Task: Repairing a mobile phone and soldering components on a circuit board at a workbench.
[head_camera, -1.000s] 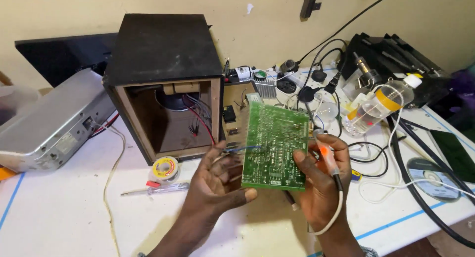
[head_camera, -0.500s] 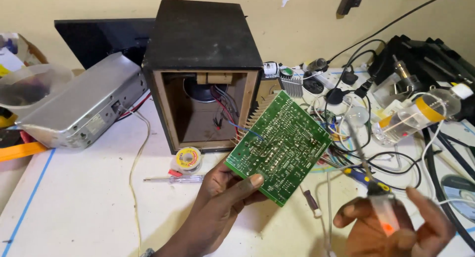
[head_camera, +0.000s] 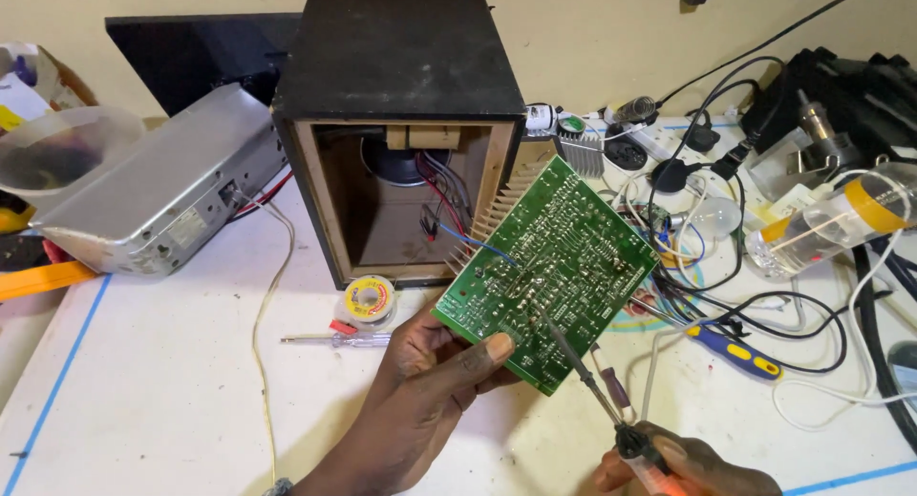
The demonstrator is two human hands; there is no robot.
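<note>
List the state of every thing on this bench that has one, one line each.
Circuit board: tilted, held in left hand.
Soldering iron: in right hand, tip on board.
Speaker box: back open, wires out.
Solder spool: lying flat.
Screwdriver: lying untouched.

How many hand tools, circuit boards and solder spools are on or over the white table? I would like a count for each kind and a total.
Circuit boards: 1, the green circuit board in the left hand.
Soldering irons: 1, the soldering iron in the right hand.
Screwdrivers: 2, the red screwdriver and the blue and yellow screwdriver.
Solder spools: 1, the solder spool.
Total: 5
</note>
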